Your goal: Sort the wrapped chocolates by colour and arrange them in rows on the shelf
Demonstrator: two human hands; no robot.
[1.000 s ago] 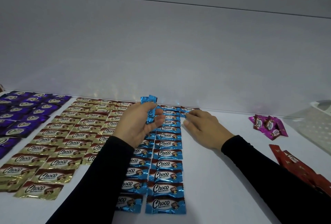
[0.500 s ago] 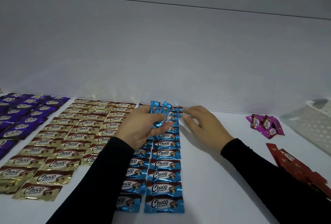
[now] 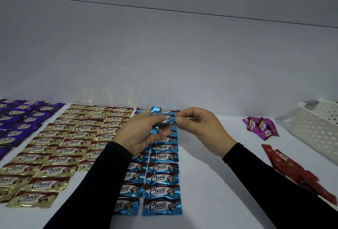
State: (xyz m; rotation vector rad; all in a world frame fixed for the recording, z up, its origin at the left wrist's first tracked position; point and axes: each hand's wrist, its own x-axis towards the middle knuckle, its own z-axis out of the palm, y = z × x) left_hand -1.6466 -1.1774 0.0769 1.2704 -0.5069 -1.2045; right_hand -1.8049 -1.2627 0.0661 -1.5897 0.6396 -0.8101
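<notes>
L hand (image 3: 144, 133) grips blue chocs (image 3: 155, 119) above blue rows (image 3: 161, 173); R hand (image 3: 199, 130) pinches one. Gold rows (image 3: 60, 148), purple (image 3: 20, 119) to left; pink (image 3: 260, 126), red (image 3: 296, 172), basket (image 3: 314, 128) to right.

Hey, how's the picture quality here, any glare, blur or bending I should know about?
Head view: dim, cool light; foil glints on the blue chocolates and throws faint reflections on the back wall; the left hand, right hand and the held blue chocolates are slightly motion-blurred; wide-angle bending tilts the white basket and stretches the edges.
</notes>
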